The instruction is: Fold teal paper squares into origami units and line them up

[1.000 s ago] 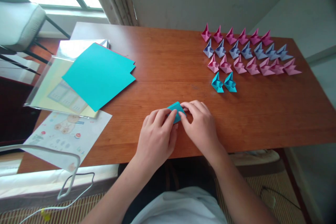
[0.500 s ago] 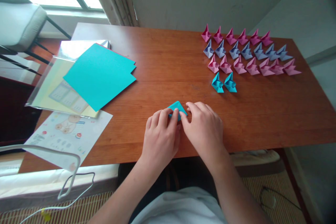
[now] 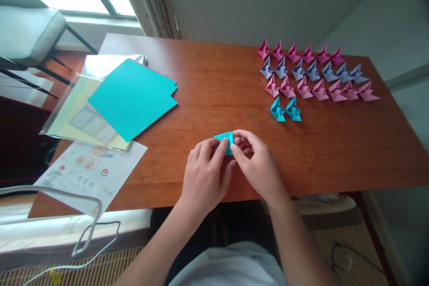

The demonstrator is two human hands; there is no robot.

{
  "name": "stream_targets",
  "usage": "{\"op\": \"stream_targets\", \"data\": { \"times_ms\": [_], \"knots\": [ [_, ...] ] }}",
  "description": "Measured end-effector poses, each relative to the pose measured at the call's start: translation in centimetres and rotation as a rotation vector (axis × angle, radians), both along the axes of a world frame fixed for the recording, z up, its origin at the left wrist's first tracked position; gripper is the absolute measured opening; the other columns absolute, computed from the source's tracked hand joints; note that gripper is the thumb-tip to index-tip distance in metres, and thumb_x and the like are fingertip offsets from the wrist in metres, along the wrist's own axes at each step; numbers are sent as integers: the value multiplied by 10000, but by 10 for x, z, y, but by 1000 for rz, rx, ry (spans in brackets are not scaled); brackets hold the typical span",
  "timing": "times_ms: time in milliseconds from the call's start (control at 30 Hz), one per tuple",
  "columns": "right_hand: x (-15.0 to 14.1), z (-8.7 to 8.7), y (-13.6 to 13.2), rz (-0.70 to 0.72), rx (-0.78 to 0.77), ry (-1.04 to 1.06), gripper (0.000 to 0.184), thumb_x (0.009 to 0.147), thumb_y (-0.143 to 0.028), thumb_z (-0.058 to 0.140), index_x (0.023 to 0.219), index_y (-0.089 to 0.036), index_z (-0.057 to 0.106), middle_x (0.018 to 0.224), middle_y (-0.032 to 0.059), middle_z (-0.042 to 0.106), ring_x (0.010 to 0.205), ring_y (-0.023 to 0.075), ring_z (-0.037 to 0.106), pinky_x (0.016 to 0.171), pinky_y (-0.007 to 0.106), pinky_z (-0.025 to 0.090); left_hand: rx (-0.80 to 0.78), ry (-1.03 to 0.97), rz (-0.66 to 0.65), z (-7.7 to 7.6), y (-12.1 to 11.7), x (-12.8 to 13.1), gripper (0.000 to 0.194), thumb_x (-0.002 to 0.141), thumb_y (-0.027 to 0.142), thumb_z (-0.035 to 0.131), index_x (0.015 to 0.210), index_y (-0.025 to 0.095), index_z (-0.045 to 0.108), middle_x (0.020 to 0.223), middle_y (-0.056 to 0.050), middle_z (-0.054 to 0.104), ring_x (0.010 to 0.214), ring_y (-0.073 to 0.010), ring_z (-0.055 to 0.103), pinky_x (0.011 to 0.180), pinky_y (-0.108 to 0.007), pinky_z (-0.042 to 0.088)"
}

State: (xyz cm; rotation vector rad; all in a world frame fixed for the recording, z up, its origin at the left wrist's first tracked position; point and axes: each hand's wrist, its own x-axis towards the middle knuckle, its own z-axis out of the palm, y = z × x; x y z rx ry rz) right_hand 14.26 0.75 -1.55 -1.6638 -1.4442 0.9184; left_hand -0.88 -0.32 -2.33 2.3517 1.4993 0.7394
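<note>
A small folded piece of turquoise paper (image 3: 229, 147) lies at the near middle of the table, between my hands. My left hand (image 3: 206, 165) presses on it with the index finger, its other fingers curled against the left edge. With thumb and index finger, my right hand (image 3: 256, 158) pinches the right edge of the paper. Beyond my right hand stand two finished turquoise origami shapes (image 3: 277, 110), each with a raised point. Parts of the paper are hidden under my fingers.
Rows of magenta (image 3: 263, 49), lilac (image 3: 280, 69) and pink origami shapes (image 3: 287, 87) stand at the far right of the wooden table (image 3: 208, 85). At left, turquoise paper sheets (image 3: 134, 98) lie over a clear plastic packet (image 3: 60, 120) and a printed bear sheet (image 3: 90, 178).
The paper's outline has gone from a pointed diamond to a squarer shape. My right thumb and index finger have closed on its right edge. The view has shifted slightly.
</note>
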Motion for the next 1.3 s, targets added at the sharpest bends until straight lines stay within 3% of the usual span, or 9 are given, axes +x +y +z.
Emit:
{"op": "stream_targets", "data": {
  "times_ms": [200,300,433,667,800,933,1100,1300],
  "knots": [
    [-10,4,-10,-6,201,24,295,948,-198,565,1230,-245,634,1216,89,667,1121,212,673,936,366,612,45,-25,17,0,-3,1,419,976,246,539,1383,144,545,1203,-157,660,1091,-290,637,893,-427,526],
    [-16,6,-16,-25,286,10,406,954,-179,562,1353,-251,555,1359,114,610,1235,233,640,1011,407,594,12,-93,14,0,-4,1,440,964,203,529,1403,180,533,1320,-162,636,1191,-294,624,965,-440,523],
    [-19,8,-21,55,357,-48,504,953,-154,558,1442,-242,473,1421,119,603,1305,232,611,1079,419,558,-145,-407,6,4,-1,0,391,951,170,557,1336,227,597,1400,-118,626,1273,-258,614,1040,-397,518],
    [-16,15,-26,160,427,-156,454,969,-137,551,1404,-258,509,1348,88,684,1274,213,636,1091,419,535,-535,-1026,68,10,6,-8,236,918,178,611,1142,193,683,1160,-85,744,1063,-216,709,930,-322,563],
    [-16,15,-28,205,480,-179,431,946,-80,548,1346,-237,560,1277,93,716,1235,211,652,1074,431,536,-631,-1244,167,12,11,-13,194,900,277,707,1070,189,677,1100,-68,746,1032,-196,706,857,-266,563],
    [-14,12,-31,262,512,-177,434,928,-48,548,1317,-237,587,1222,84,734,1203,213,662,1048,442,552,-679,-1192,198,17,19,-12,294,865,342,774,1101,180,710,1015,-56,765,930,-173,712,783,-237,562],
    [-3,10,-30,326,518,-188,403,916,-31,540,1236,-257,635,1200,70,737,1174,219,667,1035,458,563,-668,-1032,178,19,26,-11,222,836,370,793,904,162,758,841,-32,762,769,-167,702,697,-248,573],
    [10,8,-20,111,446,-275,226,957,-139,585,1138,-237,679,1136,91,738,1075,222,686,951,420,574,-610,-916,94,11,29,-13,180,856,350,762,879,171,750,796,-30,764,700,-173,710,649,-258,582]
  ]
}}
